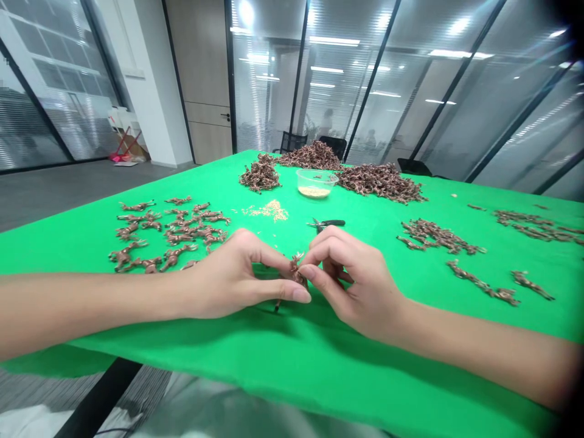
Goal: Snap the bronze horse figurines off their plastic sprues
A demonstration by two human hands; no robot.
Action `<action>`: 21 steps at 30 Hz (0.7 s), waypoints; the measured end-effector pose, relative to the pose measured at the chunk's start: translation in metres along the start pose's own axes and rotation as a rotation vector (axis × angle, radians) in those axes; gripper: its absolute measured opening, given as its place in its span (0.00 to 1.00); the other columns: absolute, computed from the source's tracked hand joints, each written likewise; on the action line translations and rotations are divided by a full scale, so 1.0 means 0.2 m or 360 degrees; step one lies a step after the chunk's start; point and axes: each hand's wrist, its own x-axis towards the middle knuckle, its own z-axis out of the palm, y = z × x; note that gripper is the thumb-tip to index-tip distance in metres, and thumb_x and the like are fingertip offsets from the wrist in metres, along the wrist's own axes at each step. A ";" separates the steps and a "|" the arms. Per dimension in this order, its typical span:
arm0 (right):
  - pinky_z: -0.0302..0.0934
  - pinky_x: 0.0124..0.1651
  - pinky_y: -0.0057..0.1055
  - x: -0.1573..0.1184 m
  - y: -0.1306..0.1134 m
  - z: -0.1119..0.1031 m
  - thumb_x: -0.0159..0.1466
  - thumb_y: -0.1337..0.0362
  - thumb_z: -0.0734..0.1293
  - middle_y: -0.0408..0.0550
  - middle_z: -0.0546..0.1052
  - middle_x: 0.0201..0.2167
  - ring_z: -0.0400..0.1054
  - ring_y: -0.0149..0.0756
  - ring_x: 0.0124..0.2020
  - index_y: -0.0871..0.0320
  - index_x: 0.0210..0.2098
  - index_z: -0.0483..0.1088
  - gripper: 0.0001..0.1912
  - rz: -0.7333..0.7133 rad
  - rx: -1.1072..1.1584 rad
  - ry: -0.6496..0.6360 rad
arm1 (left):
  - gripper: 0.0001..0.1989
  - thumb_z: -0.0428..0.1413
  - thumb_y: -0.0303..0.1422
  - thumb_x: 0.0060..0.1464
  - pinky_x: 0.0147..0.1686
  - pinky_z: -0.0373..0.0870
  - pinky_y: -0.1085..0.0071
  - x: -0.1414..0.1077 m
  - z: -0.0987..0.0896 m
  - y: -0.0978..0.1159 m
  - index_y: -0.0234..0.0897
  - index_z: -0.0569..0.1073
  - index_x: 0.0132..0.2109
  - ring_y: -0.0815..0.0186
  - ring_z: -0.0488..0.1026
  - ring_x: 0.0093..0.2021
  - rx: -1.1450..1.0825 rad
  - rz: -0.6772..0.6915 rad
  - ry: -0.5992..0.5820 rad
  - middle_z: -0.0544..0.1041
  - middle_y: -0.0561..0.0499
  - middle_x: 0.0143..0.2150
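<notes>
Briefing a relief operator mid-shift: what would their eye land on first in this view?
The bright green cloth covering the table stands out first, with large heaps of copper-brown figurines piled at its far end beside a clear plastic tub of pale grains. Near the front edge, the bare left hand and right hand meet, pinching a small brown figurine between their fingertips.

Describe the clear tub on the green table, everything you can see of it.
The clear plastic tub is round and open-topped, with a raised rim and thin see-through walls. Pale granules cover its bottom. It stands upright on the green cloth, toward the far end, beside heaps of small brown pieces. Whether the nearest heap touches it cannot be told.
</notes>
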 end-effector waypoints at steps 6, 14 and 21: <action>0.55 0.25 0.26 0.00 0.00 0.00 0.69 0.71 0.65 0.45 0.71 0.33 0.61 0.27 0.26 0.58 0.36 0.69 0.05 0.0015 -0.0036 -0.0025 | 0.19 0.61 0.45 0.59 0.25 0.52 0.75 0.01 0.00 0.01 0.30 0.80 0.33 0.72 0.53 0.27 -0.0009 -0.0009 -0.0010 0.61 0.56 0.24; 0.56 0.26 0.26 -0.01 -0.01 0.00 0.69 0.72 0.64 0.45 0.70 0.33 0.61 0.28 0.28 0.57 0.37 0.68 0.05 -0.0035 -0.0077 -0.0025 | 0.20 0.60 0.45 0.60 0.27 0.59 0.76 0.00 0.00 0.01 0.29 0.81 0.35 0.72 0.61 0.28 0.0022 0.0009 -0.0014 0.70 0.54 0.25; 0.57 0.27 0.28 -0.04 -0.02 0.00 0.69 0.73 0.63 0.48 0.69 0.35 0.65 0.32 0.32 0.57 0.39 0.66 0.05 -0.0195 -0.0206 -0.0078 | 0.15 0.62 0.41 0.60 0.29 0.63 0.76 -0.01 0.02 0.02 0.32 0.81 0.35 0.71 0.68 0.28 0.0165 0.0209 0.0024 0.77 0.51 0.28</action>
